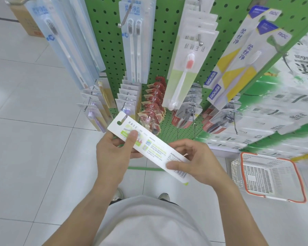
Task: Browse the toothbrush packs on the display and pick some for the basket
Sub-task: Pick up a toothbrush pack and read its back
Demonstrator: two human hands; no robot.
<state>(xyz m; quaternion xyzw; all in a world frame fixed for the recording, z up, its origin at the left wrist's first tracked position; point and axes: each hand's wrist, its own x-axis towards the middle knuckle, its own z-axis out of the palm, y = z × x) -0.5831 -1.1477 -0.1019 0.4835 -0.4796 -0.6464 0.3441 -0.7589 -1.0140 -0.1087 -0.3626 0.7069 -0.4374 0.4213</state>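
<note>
Pack (pixel 149 148): a long white card held back-side up in front of the pegboard (pixel 167 18), slanting from upper left to lower right, above the floor and left of the basket (pixel 300 178).
Left hand (pixel 114 151): pinches the hang-hole end, thumb on top and fingers under.
Right hand (pixel 197 162): pinches the barcode end, thumb on the print.
Weight: probably very light, since two fingertip pinches carry it.
Stiffness: flat card, likely to flex if bent; the blister side faces down, so I cannot tell its shape.
Surface: smooth, perhaps a little slippery.
Hold: by the card edges at either end, not the blister.
Basket: on the floor at right, appears to hold nothing.
</note>
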